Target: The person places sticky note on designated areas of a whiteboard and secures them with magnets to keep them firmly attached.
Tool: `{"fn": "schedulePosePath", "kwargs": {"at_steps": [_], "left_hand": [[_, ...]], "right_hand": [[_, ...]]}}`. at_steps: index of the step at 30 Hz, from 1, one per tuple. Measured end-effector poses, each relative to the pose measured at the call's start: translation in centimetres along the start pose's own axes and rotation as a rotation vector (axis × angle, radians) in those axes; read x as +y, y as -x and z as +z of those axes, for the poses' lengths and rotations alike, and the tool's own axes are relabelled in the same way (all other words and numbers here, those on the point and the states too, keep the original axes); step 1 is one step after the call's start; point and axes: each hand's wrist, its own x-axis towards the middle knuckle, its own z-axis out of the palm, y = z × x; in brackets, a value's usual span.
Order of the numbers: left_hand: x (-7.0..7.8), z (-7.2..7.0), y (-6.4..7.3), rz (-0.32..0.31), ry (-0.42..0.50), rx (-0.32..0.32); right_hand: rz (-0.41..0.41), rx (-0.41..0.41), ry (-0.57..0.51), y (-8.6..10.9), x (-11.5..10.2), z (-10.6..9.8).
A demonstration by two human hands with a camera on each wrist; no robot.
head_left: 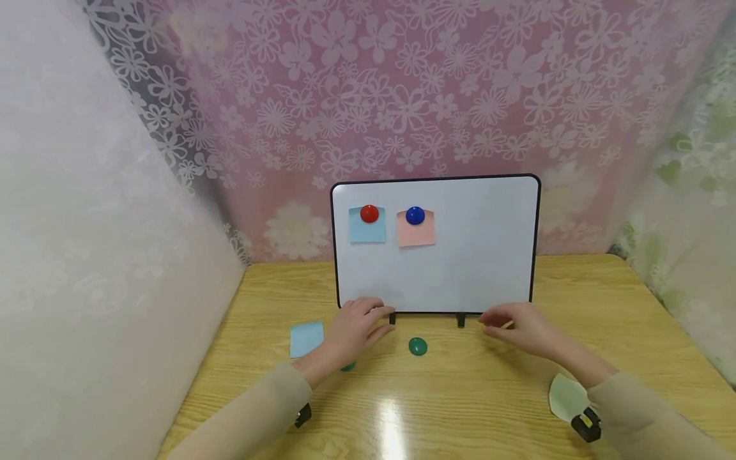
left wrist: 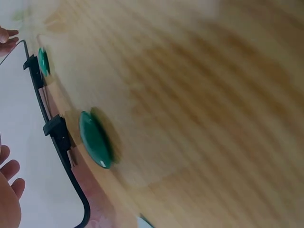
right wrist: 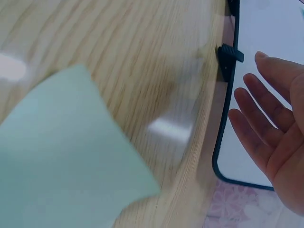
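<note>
Floral-patterned pink fabric [head_left: 402, 96] forms the backdrop to a wood-grain tabletop [head_left: 466, 396]; clock positions are read in the head view from the centre of the black-framed whiteboard [head_left: 454, 268], which stands upright near the table's far edge. Two black support feet hold its lower rim, the left foot [head_left: 392, 317] at 7 o'clock and the right foot [head_left: 461, 320] between 5 and 6. The left hand [head_left: 356, 327] lies between 7 and 8, the right hand [head_left: 520, 327] between 4 and 5; they are well apart, fingers loosely bent and grasping nothing, though contact with the rim cannot be told. On the board, a red magnet [head_left: 369, 214] pins a blue sticky note [head_left: 367, 234] near 10 o'clock, and a blue magnet [head_left: 415, 215] pins a pink sticky note [head_left: 416, 237] near 11. Beyond its rim lie a green magnet [head_left: 418, 346] at 6, a partly hidden second green magnet [head_left: 347, 367] at 7, a loose blue note [head_left: 306, 337] at 8 and a pale green note [head_left: 565, 397] between 4 and 5. Judged from posture, the step is a two-handed steadying or adjusting of the board; gripping it would call for both hands to close evenly on the rim.
</note>
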Motion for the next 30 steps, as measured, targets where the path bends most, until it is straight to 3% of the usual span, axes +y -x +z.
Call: {"fn": "schedulePosePath", "kwargs": {"at_steps": [12, 22, 30], "left_hand": [[-0.8, -1.3, 3.9, -0.103, 0.028, -0.179], [-2.0, -2.5, 6.4, -0.118, 0.074, -0.19], [-2.5, -3.6, 7.8, -0.144, 0.105, -0.251]], "right_hand": [[-0.034, -0.056, 0.115, 2.9, 2.4, -1.5], [-0.015, -0.097, 0.167, 5.1, 3.8, -3.7], [-0.032, -0.195, 0.089, 7.1, 5.9, -5.3]]}}
